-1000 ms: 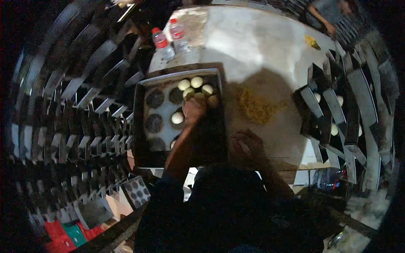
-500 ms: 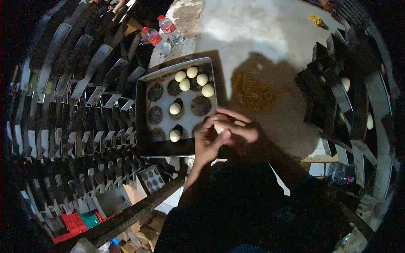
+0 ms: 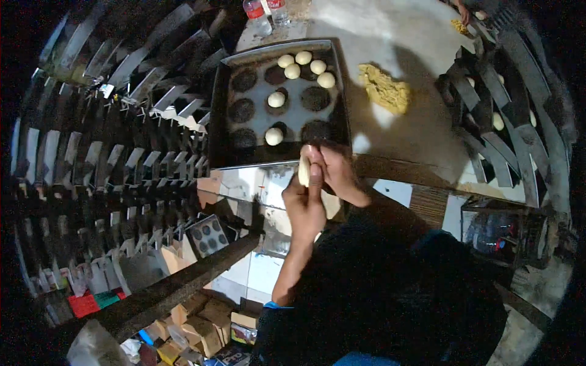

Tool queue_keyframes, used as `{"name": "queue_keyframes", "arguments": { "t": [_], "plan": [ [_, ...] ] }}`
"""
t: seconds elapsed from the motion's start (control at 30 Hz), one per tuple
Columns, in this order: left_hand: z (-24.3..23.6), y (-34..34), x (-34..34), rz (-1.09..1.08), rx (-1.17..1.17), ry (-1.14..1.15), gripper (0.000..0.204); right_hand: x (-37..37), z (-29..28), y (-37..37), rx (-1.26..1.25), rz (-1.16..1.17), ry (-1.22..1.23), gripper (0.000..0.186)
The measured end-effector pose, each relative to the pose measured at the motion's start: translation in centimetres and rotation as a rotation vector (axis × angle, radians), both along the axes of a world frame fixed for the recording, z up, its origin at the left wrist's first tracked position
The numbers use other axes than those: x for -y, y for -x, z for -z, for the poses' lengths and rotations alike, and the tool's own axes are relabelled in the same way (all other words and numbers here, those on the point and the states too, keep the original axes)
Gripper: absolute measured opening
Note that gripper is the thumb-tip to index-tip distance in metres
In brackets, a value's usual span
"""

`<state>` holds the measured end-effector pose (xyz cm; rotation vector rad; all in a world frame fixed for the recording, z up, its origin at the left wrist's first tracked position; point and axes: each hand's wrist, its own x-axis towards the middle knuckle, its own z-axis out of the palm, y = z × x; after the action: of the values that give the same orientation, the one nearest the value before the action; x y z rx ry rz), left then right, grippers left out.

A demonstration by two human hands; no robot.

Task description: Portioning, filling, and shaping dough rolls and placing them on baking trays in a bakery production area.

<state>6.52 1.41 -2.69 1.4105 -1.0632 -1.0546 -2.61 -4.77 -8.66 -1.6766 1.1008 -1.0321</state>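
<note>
My left hand and my right hand meet just off the near right corner of a dark square tray. Between them is a pale piece of dough, its edge showing at the left hand's fingers. Both thumbs press against it, and the fingers of each hand are closed round it. Part of the dough is hidden by the fingers. Inside the tray are dark round spots and several smooth dough balls, most grouped at the far right corner.
A yellow crumbly mass lies on the worktop right of the tray. Two bottles stand beyond it. Stacked trays crowd the left and the right, some on the right holding dough balls. Another person's hand shows far right.
The view has tilted, so tray and worktop sit higher in the picture. My hands have turned and drawn to the tray's near edge, still on the dough. The yellow mass is out of shadow.
</note>
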Motion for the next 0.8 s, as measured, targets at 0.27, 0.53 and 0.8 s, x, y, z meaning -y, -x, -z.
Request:
{"name": "queue_keyframes", "arguments": {
  "t": [0.27, 0.53, 0.8],
  "plan": [
    [4.5, 0.2, -0.9, 0.136, -0.742, -0.342, 0.031, 0.2, 0.5, 2.8, 0.125, -0.102, -0.135, 0.045],
    [2.9, 3.5, 6.7, 0.141, -0.822, -0.26, 0.038, 16.1, 9.6, 22.1, -0.522, 0.35, 0.287, 0.032],
    [6.9, 8.7, 15.9, 0.405, -0.411, -0.144, 0.036, 20.0, 13.8, 24.5, -0.642, 0.256, 0.297, 0.025]
  ]
}}
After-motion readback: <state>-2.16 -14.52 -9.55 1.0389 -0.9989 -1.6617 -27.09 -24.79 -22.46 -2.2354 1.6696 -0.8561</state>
